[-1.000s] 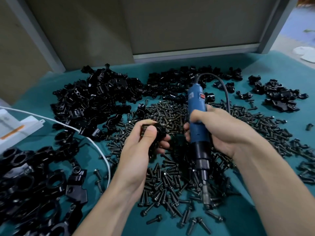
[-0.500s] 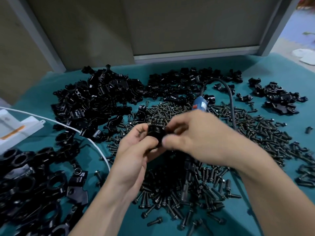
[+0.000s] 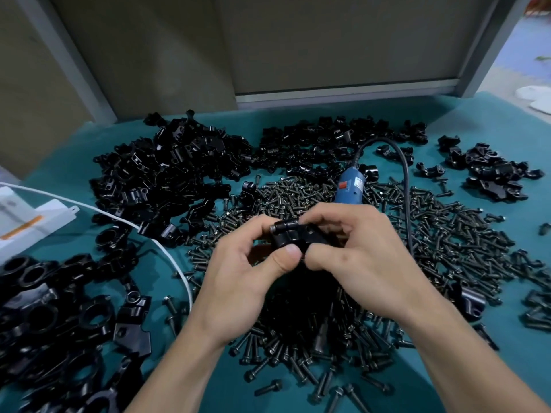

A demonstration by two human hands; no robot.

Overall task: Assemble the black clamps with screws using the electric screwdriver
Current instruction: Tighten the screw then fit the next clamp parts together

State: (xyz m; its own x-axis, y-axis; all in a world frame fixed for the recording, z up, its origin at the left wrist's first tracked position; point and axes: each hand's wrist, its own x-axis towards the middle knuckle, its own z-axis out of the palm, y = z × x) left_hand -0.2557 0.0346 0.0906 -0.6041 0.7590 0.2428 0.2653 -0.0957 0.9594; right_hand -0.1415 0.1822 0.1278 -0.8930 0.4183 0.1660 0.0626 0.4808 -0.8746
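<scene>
From my seat I see no box or tray holding anything; every part lies loose on the teal bench (image 3: 477, 120). Nearest me, at six o'clock, a dense heap of dark screws (image 3: 313, 332) spreads under my wrists and runs out toward three o'clock. At eight o'clock sits a pile of larger ring-shaped clamp bodies (image 3: 44, 311), touching one another.

At the centre, my left hand (image 3: 238, 281) is curled narrow, thumb pressed on the near face of a black clamp (image 3: 290, 235) and fingers wrapped behind it. My right hand (image 3: 357, 257) is closed on the same clamp from the three o'clock side, thumb and forefinger pinching it, so the two hands meet on the part. The clamp is lifted above the screw heap; a short cylindrical end shows at its top left. I cannot tell whether a screw is seated in it.

Just beyond my right hand, at one o'clock, the blue electric screwdriver (image 3: 348, 189) shows past my knuckles, its black cord (image 3: 404, 186) arching up and down again toward three o'clock. A white cable (image 3: 167, 251) curves across at nine o'clock from a white box (image 3: 32, 222).

Farther out, at eleven to twelve o'clock, a big mound of small black clamp pieces (image 3: 179, 168) lies against the back edge, and a smaller cluster (image 3: 492, 171) sits well apart at two o'clock.
</scene>
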